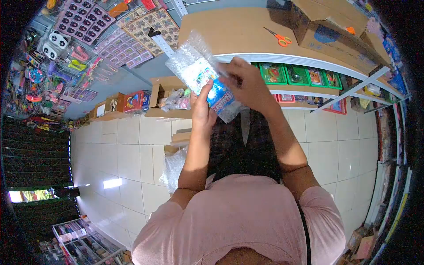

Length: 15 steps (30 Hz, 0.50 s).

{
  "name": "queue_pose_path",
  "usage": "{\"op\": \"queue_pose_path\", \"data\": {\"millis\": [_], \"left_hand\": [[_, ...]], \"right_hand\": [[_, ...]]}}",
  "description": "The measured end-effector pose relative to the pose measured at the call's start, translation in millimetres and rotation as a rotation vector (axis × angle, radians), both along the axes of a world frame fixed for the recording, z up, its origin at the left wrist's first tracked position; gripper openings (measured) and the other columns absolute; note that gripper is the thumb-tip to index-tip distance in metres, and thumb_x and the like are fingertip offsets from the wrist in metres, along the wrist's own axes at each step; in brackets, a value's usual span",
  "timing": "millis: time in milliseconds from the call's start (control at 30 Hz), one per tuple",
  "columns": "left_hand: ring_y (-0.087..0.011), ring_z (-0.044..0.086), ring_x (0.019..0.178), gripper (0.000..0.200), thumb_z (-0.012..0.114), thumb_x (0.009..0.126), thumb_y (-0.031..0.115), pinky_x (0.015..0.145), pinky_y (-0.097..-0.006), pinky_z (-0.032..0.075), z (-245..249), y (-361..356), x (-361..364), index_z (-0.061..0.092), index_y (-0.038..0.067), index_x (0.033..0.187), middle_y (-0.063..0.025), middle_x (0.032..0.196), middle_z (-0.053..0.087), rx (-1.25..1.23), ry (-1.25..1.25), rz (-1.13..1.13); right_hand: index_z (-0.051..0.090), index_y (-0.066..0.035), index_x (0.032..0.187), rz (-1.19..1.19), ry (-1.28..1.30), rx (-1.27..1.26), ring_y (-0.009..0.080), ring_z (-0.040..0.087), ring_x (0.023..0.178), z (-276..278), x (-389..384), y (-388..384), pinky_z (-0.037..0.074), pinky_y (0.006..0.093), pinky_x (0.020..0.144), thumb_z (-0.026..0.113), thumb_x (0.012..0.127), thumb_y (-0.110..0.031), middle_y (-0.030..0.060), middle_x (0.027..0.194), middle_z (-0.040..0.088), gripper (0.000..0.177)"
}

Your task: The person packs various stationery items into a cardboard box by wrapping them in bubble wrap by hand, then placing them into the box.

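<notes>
A blue and white package [205,79] lies tilted in front of me, with clear bubble wrap [187,55] around it and sticking out past its top and bottom ends. My left hand [204,104] grips its lower left side, thumb over the front. At the package's right edge is my right hand [245,81], its fingers bent and smeared by motion, so whether they pinch the wrap is unclear. Scissors with orange handles [282,40] rest on the brown shelf top [234,26], beyond my right hand.
A cardboard box [331,37] stands on the shelf top at the right. Green trays [297,76] sit on the shelf below. An open box with wrapped items [154,95] is at the left, and more bubble wrap [176,168] lies near the floor. Goods hang on the left wall.
</notes>
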<state>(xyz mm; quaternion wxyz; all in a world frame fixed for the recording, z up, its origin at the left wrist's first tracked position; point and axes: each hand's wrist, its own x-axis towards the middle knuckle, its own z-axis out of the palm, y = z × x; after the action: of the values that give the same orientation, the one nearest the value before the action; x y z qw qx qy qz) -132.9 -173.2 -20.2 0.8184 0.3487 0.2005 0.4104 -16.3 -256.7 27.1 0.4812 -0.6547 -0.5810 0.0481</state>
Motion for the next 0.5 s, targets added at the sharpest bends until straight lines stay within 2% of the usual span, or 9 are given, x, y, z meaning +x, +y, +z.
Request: {"op": "queue_pose_path", "data": {"millis": [33,167,267,367,400,500], "left_hand": [[-0.0220,0.062,0.091,0.033,0.057,0.085,0.009,0.077,-0.0356,0.052,-2,-1,1,0.051,0.001,0.116,-0.0098,0.102,0.061,0.009,0.023,0.006],[-0.0204,0.062,0.093,0.035,0.057,0.088,0.018,0.074,-0.0329,0.053,-12,5,0,0.049,0.000,0.118,-0.0109,0.104,0.061,0.053,0.048,-0.012],[-0.0207,0.062,0.092,0.046,0.054,0.091,0.033,0.072,-0.0295,0.053,1,-2,-2,0.047,-0.001,0.121,-0.0112,0.108,0.060,-0.030,0.060,0.041],[-0.0239,0.055,0.108,0.055,0.046,0.094,0.042,0.088,-0.0330,0.048,10,1,-11,0.038,0.001,0.129,-0.0157,0.118,0.056,-0.044,-0.271,-0.189],[-0.0268,0.053,0.111,0.057,0.045,0.095,0.041,0.092,-0.0373,0.047,9,2,-12,0.034,0.000,0.132,-0.0179,0.123,0.053,-0.069,-0.297,-0.182],[-0.0279,0.052,0.114,0.051,0.044,0.096,0.035,0.095,-0.0413,0.045,11,6,-10,0.034,-0.001,0.132,-0.0183,0.127,0.050,-0.007,-0.194,-0.082]], "right_hand": [[0.057,-0.005,0.119,0.048,-0.029,-0.038,0.0323,0.057,0.083,1,-3,1,0.047,0.0378,0.072,0.062,0.079,-0.017,0.0168,0.090,0.053,0.041],[0.051,0.001,0.122,0.056,-0.150,0.077,0.0325,0.057,0.085,-13,-25,8,0.049,0.0394,0.074,0.060,0.080,-0.015,0.0173,0.094,0.052,0.046],[0.048,-0.007,0.129,0.083,-0.137,0.055,0.0340,0.055,0.087,-8,-32,2,0.046,0.0405,0.075,0.060,0.081,-0.013,0.0158,0.098,0.051,0.050],[0.049,-0.007,0.127,0.112,-0.249,0.068,0.0345,0.055,0.090,-11,-33,-1,0.045,0.0427,0.078,0.063,0.077,-0.012,0.0161,0.098,0.052,0.052],[0.051,-0.007,0.125,0.102,-0.268,0.101,0.0343,0.054,0.091,-9,-34,-2,0.045,0.0429,0.079,0.064,0.076,-0.011,0.0156,0.098,0.052,0.050],[0.056,-0.005,0.116,0.034,-0.287,0.123,0.0331,0.054,0.093,-4,-39,-9,0.046,0.0431,0.079,0.064,0.074,-0.011,0.0141,0.097,0.054,0.043]]}}
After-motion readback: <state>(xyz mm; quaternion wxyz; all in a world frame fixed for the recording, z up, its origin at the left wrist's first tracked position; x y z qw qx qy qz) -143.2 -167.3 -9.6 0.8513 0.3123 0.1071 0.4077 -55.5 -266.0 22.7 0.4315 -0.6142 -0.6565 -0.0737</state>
